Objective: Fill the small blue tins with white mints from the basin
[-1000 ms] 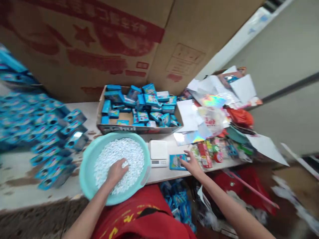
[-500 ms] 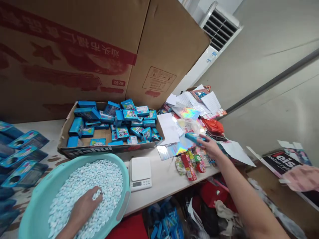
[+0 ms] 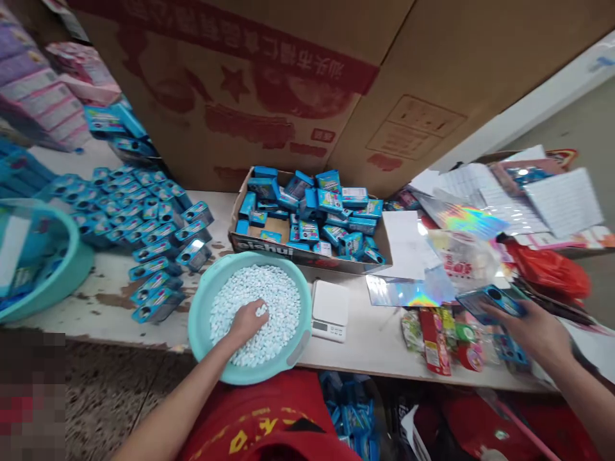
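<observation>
My left hand (image 3: 248,321) is in a turquoise basin, its fingers closed on a few small pale candies (image 3: 262,310). More of the same loose candies (image 3: 283,288) fill the basin (image 3: 196,320) around it. My right hand (image 3: 541,330) grips a blue candy box (image 3: 490,302) over the right end of the table. A dark round hole shows in the face of that box. Below it, another blue box (image 3: 513,351) lies by the right hand. A white digital scale (image 3: 330,307) stands just right of the basin.
Behind the basin, a low carton (image 3: 307,255) holds many blue boxes. Rows of blue boxes with holes (image 3: 154,230) stand at left, beside a second turquoise basin (image 3: 72,269). Colourful candy packs (image 3: 435,349) and papers (image 3: 408,240) cover the right side. A large cardboard box (image 3: 288,77) rises behind.
The view has swung left and now shows the rows of boxes. My right hand has moved right with its box, whose hole now faces the camera. My left hand stays among the candies.
</observation>
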Tool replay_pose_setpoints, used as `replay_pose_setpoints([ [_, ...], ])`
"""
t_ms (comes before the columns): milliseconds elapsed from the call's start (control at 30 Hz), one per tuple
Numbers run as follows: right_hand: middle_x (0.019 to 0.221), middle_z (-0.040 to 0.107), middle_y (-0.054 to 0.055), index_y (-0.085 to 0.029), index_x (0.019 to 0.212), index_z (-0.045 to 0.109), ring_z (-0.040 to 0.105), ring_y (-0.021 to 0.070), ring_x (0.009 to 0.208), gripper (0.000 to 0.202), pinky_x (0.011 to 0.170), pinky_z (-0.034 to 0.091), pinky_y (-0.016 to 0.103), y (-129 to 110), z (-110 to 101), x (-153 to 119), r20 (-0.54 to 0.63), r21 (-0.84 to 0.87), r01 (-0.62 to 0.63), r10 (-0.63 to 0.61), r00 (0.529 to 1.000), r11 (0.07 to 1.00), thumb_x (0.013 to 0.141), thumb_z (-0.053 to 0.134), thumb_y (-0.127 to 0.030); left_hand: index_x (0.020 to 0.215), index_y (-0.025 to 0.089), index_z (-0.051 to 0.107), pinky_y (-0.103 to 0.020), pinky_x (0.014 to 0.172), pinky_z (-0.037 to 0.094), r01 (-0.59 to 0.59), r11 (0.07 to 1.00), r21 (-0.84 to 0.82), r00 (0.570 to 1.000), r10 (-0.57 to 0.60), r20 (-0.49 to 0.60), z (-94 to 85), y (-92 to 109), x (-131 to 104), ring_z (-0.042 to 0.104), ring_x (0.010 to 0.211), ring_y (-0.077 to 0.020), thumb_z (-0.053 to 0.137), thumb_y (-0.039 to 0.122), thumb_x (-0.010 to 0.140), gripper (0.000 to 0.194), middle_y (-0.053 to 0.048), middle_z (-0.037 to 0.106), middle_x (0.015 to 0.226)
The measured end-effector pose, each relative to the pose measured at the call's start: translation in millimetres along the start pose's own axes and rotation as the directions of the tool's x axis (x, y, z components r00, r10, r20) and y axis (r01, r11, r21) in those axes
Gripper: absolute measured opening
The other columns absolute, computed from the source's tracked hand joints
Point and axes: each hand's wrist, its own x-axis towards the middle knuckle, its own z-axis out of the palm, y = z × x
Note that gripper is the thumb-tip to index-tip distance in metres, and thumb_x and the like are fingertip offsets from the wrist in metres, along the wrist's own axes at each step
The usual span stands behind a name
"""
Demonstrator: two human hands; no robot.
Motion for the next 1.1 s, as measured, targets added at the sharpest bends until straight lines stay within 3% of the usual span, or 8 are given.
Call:
replay_pose_setpoints([
  [100, 0.066, 0.059, 0.011, -0.029, 0.073, 0.053, 0.058, 0.0365, 0.067, 0.04, 0.059, 0.04, 0.047, -45.5, 6.6, -30.7, 0.057, 0.155, -0.072, 0.064, 0.996, 0.985, 0.052, 0.069, -0.06, 0.073, 0.018, 0.058, -0.024, 0.059, 0.043, 0.124, 0.873, -0.471, 0.991, -0.128, 0.022, -7.8, 7.1, -4.3, 0.057, 0.063, -0.0154, 0.06, 0.028, 0.065, 0.014, 0.001, 0.059, 0.065],
  [200, 0.079, 0.063, 0.011, -0.029, 0.083, 0.058, 0.058, 0.0306, 0.072, 0.045, 0.068, 0.044, 0.044, -123.9, 32.4, -83.2, 0.144, 0.4, 0.008, -0.072, 0.987, 0.917, 0.056, 0.067, -0.064, 0.079, 0.018, 0.054, -0.021, 0.047, 0.039, 0.23, 0.472, -0.851, 0.965, -0.225, 0.136, -15.5, 16.9, -6.3, 0.055, 0.054, -0.0123, 0.068, 0.033, 0.06, 0.028, 0.0, 0.06, 0.068],
  [300, 0.089, 0.065, 0.007, -0.026, 0.094, 0.061, 0.06, 0.0257, 0.078, 0.047, 0.073, 0.048, 0.04, -198.1, 66.9, -140.8, 0.293, 0.683, -0.005, -0.268, 0.918, 0.73, 0.064, 0.062, -0.063, 0.076, 0.018, 0.049, -0.023, 0.043, 0.041, 0.305, 0.115, -0.945, 0.921, -0.29, 0.262, -25.0, 27.1, -4.1, 0.057, 0.051, -0.0141, 0.068, 0.039, 0.062, 0.032, -0.001, 0.059, 0.063],
  [367, 0.097, 0.065, 0.006, -0.024, 0.1, 0.06, 0.06, 0.0235, 0.08, 0.047, 0.074, 0.049, 0.037, -234.7, 87.6, -172.8, 0.366, 0.78, -0.061, -0.376, 0.851, 0.622, 0.068, 0.064, -0.058, 0.072, 0.018, 0.047, -0.023, 0.039, 0.041, 0.312, 0.016, -0.95, 0.903, -0.318, 0.291, -34.0, 36.7, -4.2, 0.056, 0.047, -0.0145, 0.065, 0.042, 0.066, 0.03, 0.0, 0.055, 0.056],
  [500, 0.092, 0.063, 0.006, -0.022, 0.094, 0.059, 0.058, 0.0244, 0.085, 0.042, 0.077, 0.048, 0.038, -278.9, 118.6, -211.5, 0.261, 0.837, 0.066, -0.502, 0.824, 0.544, 0.07, 0.069, -0.055, 0.067, 0.018, 0.045, -0.019, 0.034, 0.033, 0.191, 0.031, -0.981, 0.953, -0.245, 0.177, -54.6, 71.1, -16.2, 0.052, 0.043, -0.0122, 0.064, 0.039, 0.066, 0.028, 0.001, 0.053, 0.056],
  [667, 0.088, 0.062, 0.005, -0.022, 0.093, 0.061, 0.055, 0.0253, 0.087, 0.031, 0.076, 0.045, 0.038, -304.0, 138.3, -229.0, 0.14, 0.818, 0.285, -0.653, 0.745, 0.5, 0.076, 0.069, -0.048, 0.066, 0.017, 0.05, -0.026, 0.055, 0.05, -0.048, 0.109, -0.993, 0.991, -0.117, -0.061, -61.7, 110.0, -32.3, 0.062, 0.065, -0.0163, 0.065, 0.035, 0.065, 0.024, -0.001, 0.058, 0.067],
  [900, 0.091, 0.06, 0.006, -0.022, 0.097, 0.061, 0.052, 0.0255, 0.089, 0.029, 0.078, 0.044, 0.038, -313.1, 139.0, -232.0, 0.134, 0.801, 0.318, -0.67, 0.731, 0.507, 0.076, 0.072, -0.041, 0.076, 0.016, 0.054, -0.028, 0.058, 0.052, -0.163, 0.254, -0.953, 0.953, -0.208, -0.219, -55.2, 105.2, -28.9, 0.063, 0.064, -0.0153, 0.068, 0.034, 0.069, 0.024, -0.001, 0.063, 0.075],
  [1100, 0.091, 0.061, 0.006, -0.022, 0.096, 0.061, 0.054, 0.0256, 0.089, 0.027, 0.078, 0.044, 0.038, -314.9, 133.9, -230.8, 0.156, 0.796, 0.304, -0.662, 0.733, 0.524, 0.076, 0.071, -0.039, 0.072, 0.016, 0.054, -0.024, 0.053, 0.048, -0.179, 0.314, -0.932, 0.955, -0.172, -0.242, -53.8, 106.7, -29.6, 0.059, 0.056, -0.0116, 0.07, 0.034, 0.068, 0.025, 0.001, 0.061, 0.068],
])
